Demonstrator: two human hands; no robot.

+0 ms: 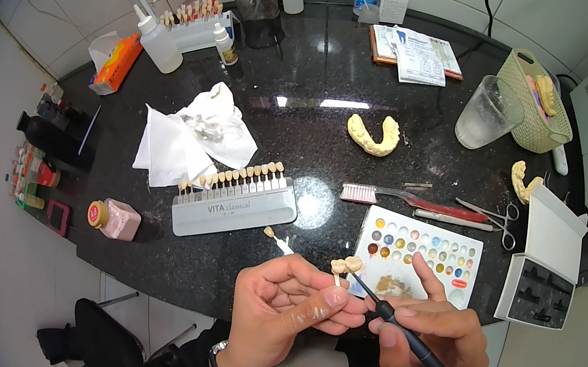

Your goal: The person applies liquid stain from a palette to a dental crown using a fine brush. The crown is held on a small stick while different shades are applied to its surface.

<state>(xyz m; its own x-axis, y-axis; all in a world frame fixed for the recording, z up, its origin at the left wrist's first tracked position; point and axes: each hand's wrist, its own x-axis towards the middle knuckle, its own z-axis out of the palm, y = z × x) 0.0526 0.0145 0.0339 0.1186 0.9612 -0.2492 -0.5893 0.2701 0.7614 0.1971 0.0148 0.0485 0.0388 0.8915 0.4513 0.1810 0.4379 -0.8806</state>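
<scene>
My left hand (pixel 285 309) pinches a thin pale peg, with a small tooth-coloured dental bridge (pixel 346 265) upright on top of it. My right hand (pixel 439 333) grips a slim black-handled brush (pixel 431 359). Its fine tip meets the right side of the bridge or lies very close to it; I cannot tell which. Under and behind both hands lies a white paint palette (pixel 466 251) with rows of coloured wells and a brown smear. A loose shade tab (pixel 277 239) rests left of the bridge, in front of a grey tooth shade guide (pixel 235 213).
Crumpled white tissues (pixel 177 142) lie at left, near a pink-filled jar (pixel 120 221). Beyond the palette are a toothbrush (pixel 414 202) and scissor-handled forceps (pixel 510 227). A plaster dental arch (pixel 373 136), a clear cup (pixel 486 114), a woven basket (pixel 531 117) and an opened box (pixel 537 291) stand around.
</scene>
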